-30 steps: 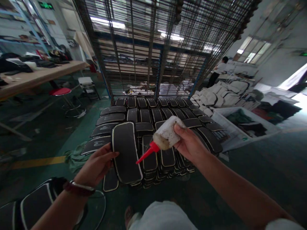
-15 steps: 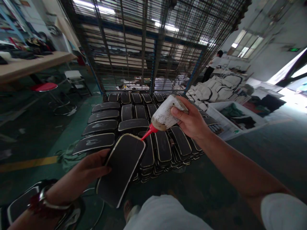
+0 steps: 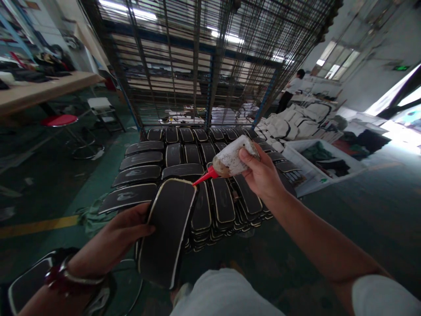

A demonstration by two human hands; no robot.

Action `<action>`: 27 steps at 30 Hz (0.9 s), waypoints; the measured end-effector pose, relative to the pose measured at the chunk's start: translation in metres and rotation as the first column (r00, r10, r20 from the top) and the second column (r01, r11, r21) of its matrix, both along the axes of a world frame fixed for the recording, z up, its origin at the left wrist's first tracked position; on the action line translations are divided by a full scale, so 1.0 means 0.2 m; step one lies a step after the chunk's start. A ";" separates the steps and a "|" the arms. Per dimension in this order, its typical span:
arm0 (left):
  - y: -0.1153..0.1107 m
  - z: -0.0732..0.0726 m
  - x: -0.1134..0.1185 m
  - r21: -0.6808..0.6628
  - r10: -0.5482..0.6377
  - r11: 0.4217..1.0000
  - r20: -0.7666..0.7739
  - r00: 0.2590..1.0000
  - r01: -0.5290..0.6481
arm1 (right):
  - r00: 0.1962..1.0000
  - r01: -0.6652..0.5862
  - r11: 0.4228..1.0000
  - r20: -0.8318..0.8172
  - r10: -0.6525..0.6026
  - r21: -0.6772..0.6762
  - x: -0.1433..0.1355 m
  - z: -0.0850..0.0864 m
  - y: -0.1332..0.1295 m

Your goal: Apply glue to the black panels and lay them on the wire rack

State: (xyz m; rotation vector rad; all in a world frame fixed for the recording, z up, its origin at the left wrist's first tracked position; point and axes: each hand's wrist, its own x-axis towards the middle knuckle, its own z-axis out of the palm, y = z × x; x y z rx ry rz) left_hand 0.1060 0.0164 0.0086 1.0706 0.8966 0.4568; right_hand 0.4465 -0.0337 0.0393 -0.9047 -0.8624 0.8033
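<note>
In your right hand [image 3: 263,173] it's a white bottle [image 3: 235,158], scuffed and speckled, with a tan crust round its shoulder and a slim red nozzle [image 3: 205,175] tapering down to the left. Your left hand [image 3: 131,224] has a dark, flat panel [image 3: 167,228], matte-faced and round-cornered, a pale line following its rim. Right fingers are curled closed round the bottle, thumb pressed on its side; left thumb lies over the panel's left edge, the grip nearly closed, fingers partly hidden behind. And the nozzle tip is right at the panel's upper right corner, though contact is too fine to call. The panel tilts, top edge away from you, its lower end near your knee. Just beyond come the stacked panels [image 3: 200,210], similarly pale-rimmed, and behind them the wire rack [image 3: 210,70] rises. Green floor [image 3: 315,245] spreads right of your forearm, out past the white bin [image 3: 305,186]; another strip runs along the stacks' left side.
</note>
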 end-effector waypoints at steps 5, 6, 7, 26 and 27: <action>-0.01 0.00 0.02 -0.044 0.046 0.998 0.031 0.998 -0.044 | 1.000 0.014 1.000 0.008 -0.014 -0.020 -0.01 -0.02 -0.03; -0.01 -0.01 0.02 -0.050 0.051 0.998 0.041 0.998 -0.049 | 1.000 0.012 1.000 0.004 -0.012 -0.023 -0.01 -0.02 -0.04; -0.01 -0.01 0.02 -0.056 0.053 0.997 0.050 0.997 -0.051 | 1.000 0.007 1.000 0.000 -0.007 -0.025 -0.02 -0.03 -0.05; -0.03 0.00 0.09 -0.121 0.162 0.981 0.083 0.983 -0.151 | 0.986 -0.042 0.999 0.162 0.044 -0.015 -0.09 -0.13 -0.26; -0.04 0.00 0.09 -0.122 0.171 0.980 0.085 0.982 -0.160 | 0.984 -0.051 0.999 0.170 0.053 -0.017 -0.10 -0.14 -0.27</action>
